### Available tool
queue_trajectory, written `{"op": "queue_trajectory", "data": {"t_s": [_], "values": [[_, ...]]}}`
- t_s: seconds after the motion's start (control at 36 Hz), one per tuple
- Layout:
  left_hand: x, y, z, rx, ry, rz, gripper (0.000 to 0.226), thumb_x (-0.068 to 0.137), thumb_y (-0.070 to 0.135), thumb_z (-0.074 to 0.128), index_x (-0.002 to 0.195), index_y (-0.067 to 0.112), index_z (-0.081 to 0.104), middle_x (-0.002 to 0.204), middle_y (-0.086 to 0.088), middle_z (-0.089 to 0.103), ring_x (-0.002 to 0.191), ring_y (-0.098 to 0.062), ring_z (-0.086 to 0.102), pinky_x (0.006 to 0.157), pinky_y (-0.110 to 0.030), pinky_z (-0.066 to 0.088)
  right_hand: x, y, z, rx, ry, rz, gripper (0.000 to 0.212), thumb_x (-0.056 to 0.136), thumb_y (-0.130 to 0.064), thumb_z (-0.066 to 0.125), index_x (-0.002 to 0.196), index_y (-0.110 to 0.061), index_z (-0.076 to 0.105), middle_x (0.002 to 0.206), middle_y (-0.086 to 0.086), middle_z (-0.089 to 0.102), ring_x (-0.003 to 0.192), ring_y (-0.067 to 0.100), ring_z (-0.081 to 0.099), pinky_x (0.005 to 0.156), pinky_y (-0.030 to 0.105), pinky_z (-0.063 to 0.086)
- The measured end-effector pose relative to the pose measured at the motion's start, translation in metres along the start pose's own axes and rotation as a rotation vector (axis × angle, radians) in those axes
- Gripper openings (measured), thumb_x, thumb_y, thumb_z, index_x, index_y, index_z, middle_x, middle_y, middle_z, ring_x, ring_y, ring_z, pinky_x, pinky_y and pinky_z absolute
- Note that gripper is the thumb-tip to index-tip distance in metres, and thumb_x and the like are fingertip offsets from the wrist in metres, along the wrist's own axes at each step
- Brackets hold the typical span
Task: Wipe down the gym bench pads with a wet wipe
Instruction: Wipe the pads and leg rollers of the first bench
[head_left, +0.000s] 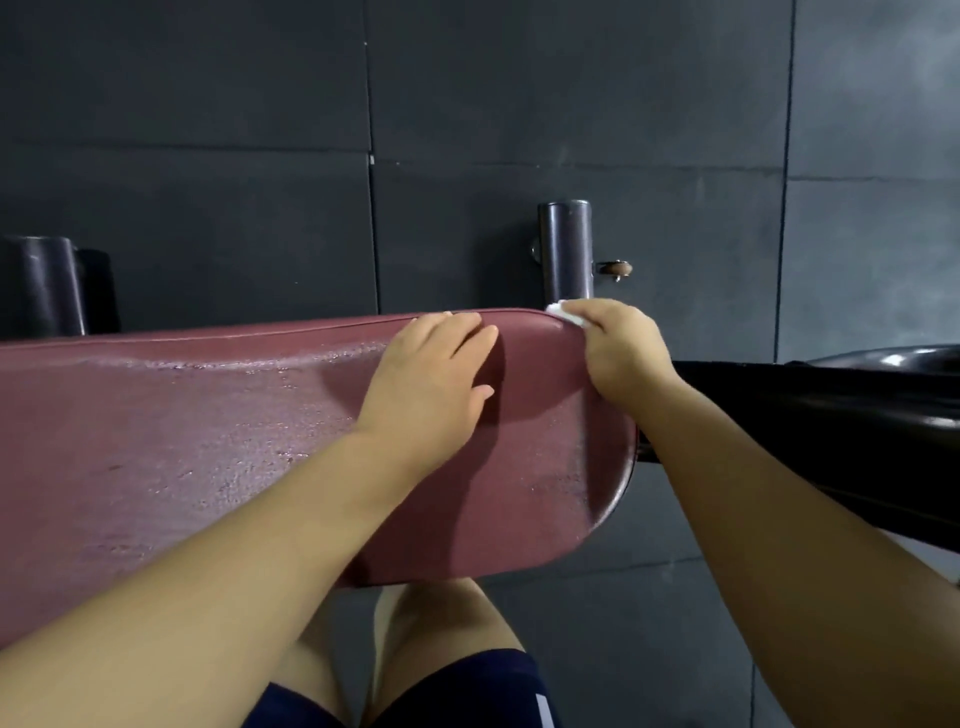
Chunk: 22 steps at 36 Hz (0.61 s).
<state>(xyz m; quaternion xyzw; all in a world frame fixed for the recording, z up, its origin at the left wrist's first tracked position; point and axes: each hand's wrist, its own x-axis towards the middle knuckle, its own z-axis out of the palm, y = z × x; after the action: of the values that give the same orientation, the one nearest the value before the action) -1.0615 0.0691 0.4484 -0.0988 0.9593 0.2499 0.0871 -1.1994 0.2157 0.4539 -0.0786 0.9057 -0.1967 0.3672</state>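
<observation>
Maroon bench pad (182, 441) runs from the left edge of the view to a rounded end beneath both hands, and its surface is beaded with wet streaks. The left hand (431, 379) lies flat on it, its fingers (467, 338) straight and close together with their tips at the pad's far seam. Just right of those fingers, the right hand (618, 353) curls over the pad's far rounded corner and pinches a bunched white wet wipe (563, 312) against the edge. Only a small tuft of the wipe shows past the fingertips. Directly beyond the right fingers stands a dark metal post (565, 249) with a small knob (618, 269) on its right side. Right of that hand lies a glossy black pad (831, 410). Dark rubber floor mats (208, 104) spread beyond both sets of fingers. Navy shorts (467, 696) show below the forearms.
</observation>
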Motion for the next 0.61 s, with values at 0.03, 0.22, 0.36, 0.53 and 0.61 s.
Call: {"op": "queue_trajectory", "data": {"t_s": [0.03,0.22,0.36,0.53,0.61], "values": [[0.001,0.003,0.003,0.012,-0.005,0.007,0.056,0.067,0.020,0.082,0.118,0.005,0.063,0.120,-0.013,0.061,0.107,-0.038,0.056,0.095,-0.049,0.047,0.002,0.000,0.000,0.002,-0.017,-0.003,0.040,0.096,-0.011,0.038,0.123,-0.028,0.063,0.128,-0.007,0.060,0.120,0.014,0.051,0.094,0.017,0.035],[0.003,0.006,0.001,-0.035,-0.015,-0.090,0.053,0.074,0.025,0.078,0.124,0.016,0.061,0.128,-0.004,0.054,0.114,-0.029,0.045,0.099,-0.038,0.038,-0.024,0.041,0.008,0.041,0.088,0.008,0.044,0.096,-0.009,0.031,0.117,-0.033,0.061,0.111,-0.008,0.054,0.102,0.010,0.048,0.095,0.025,0.038],[0.003,0.010,0.001,-0.017,-0.071,-0.089,0.052,0.082,0.024,0.071,0.131,0.016,0.055,0.136,-0.002,0.047,0.121,-0.026,0.037,0.103,-0.035,0.032,-0.073,0.086,0.025,0.139,0.170,0.247,0.036,0.091,-0.009,0.033,0.108,-0.021,0.063,0.106,0.000,0.059,0.093,0.019,0.055,0.074,0.026,0.040],[-0.007,0.012,0.011,0.094,-0.054,0.057,0.052,0.073,0.016,0.078,0.122,0.008,0.061,0.133,-0.013,0.052,0.117,-0.038,0.047,0.101,-0.047,0.040,-0.095,0.092,0.038,0.288,0.148,0.385,0.051,0.086,-0.005,0.031,0.117,-0.034,0.060,0.106,-0.008,0.060,0.091,0.012,0.057,0.061,0.019,0.038],[-0.018,0.018,0.014,0.118,-0.101,0.148,0.057,0.069,0.019,0.081,0.121,0.008,0.062,0.133,-0.012,0.053,0.118,-0.038,0.048,0.101,-0.047,0.042,-0.086,0.087,0.039,0.304,0.222,0.348,0.045,0.089,-0.009,0.033,0.120,-0.029,0.060,0.108,-0.007,0.063,0.096,0.014,0.060,0.074,0.025,0.045]]}}
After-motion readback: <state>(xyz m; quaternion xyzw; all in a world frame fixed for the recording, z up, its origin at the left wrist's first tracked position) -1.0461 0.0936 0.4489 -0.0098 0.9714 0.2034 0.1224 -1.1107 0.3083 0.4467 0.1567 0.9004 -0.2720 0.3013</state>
